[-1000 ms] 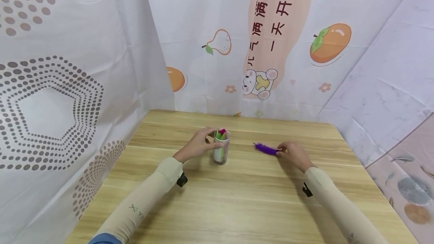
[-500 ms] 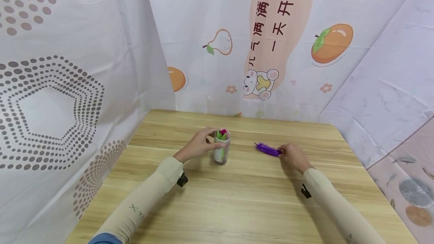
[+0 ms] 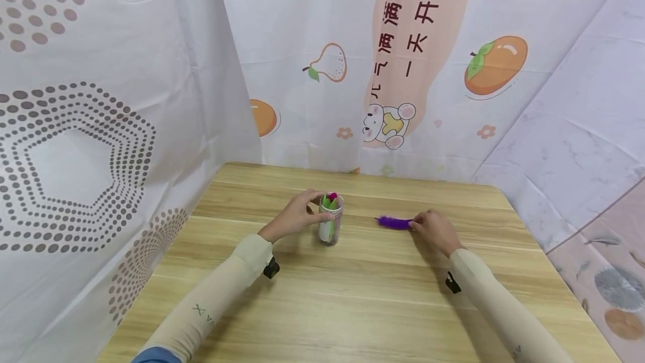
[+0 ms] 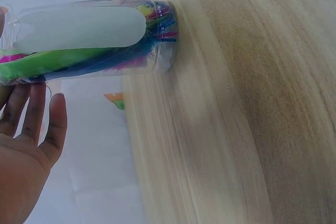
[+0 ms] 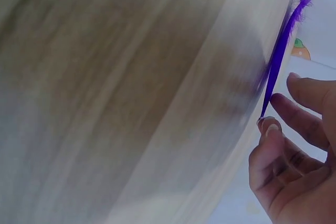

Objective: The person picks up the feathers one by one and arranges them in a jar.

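Observation:
A clear plastic jar (image 3: 327, 231) stands upright on the table, and colourful feathers (image 4: 68, 61) fill it, green and pink ones showing at the mouth. My left hand (image 3: 297, 214) grips the jar near its top from the left side, thumb in front. To the right, my right hand (image 3: 437, 231) pinches the quill end of a purple feather (image 3: 395, 223) between fingertips. The right wrist view shows the feather (image 5: 281, 51) close to the tabletop, its fluffy end pointing away from the hand; whether it touches the wood I cannot tell.
The wood-grain table (image 3: 322, 307) reaches back to a white printed curtain (image 3: 292, 122). More patterned cloth hangs on the left (image 3: 101, 156) and right. Black wrist straps (image 3: 271, 268) sit at both sleeve cuffs.
The purple feather has swung from a slant to nearly level, still pinched by my right hand. My left hand and the jar have stayed in place.

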Tool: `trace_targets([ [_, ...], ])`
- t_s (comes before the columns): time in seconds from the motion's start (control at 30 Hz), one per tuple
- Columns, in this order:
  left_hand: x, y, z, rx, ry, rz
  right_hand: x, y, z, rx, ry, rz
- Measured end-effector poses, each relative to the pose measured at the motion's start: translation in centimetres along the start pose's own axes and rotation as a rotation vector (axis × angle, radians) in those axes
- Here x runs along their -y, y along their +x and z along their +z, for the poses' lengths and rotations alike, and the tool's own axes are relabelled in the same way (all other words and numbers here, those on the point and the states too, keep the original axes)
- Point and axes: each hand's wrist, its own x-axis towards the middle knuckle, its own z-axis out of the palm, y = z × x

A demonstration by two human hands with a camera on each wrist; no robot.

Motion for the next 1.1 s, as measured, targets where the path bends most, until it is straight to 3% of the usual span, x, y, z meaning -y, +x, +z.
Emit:
trace_targets([
  [0.2, 0.1, -0.1, 0.0, -0.003, 0.005, 0.002, 0.3, 0.5, 0.2, 0.03, 0.004, -0.018],
  [0.57, 0.1, -0.1, 0.0, 0.003, 0.002, 0.008, 0.8, 0.8, 0.2, 0.09, 0.054, 0.042],
  [0.77, 0.2, -0.1, 0.1, 0.009, -0.006, -0.002, 1.1, 1.6, -0.4, 0.037, 0.126, 0.103],
  [0.9, 0.2, -0.1, 0.1, 0.004, 0.007, -0.005, 1.5, 2.2, -0.3, 0.003, 0.084, 0.082],
  [1.1, 0.0, -0.1, -0.1, 0.008, -0.01, -0.001, 2.1, 2.7, 0.7, 0.106, -0.03, 0.039],
])
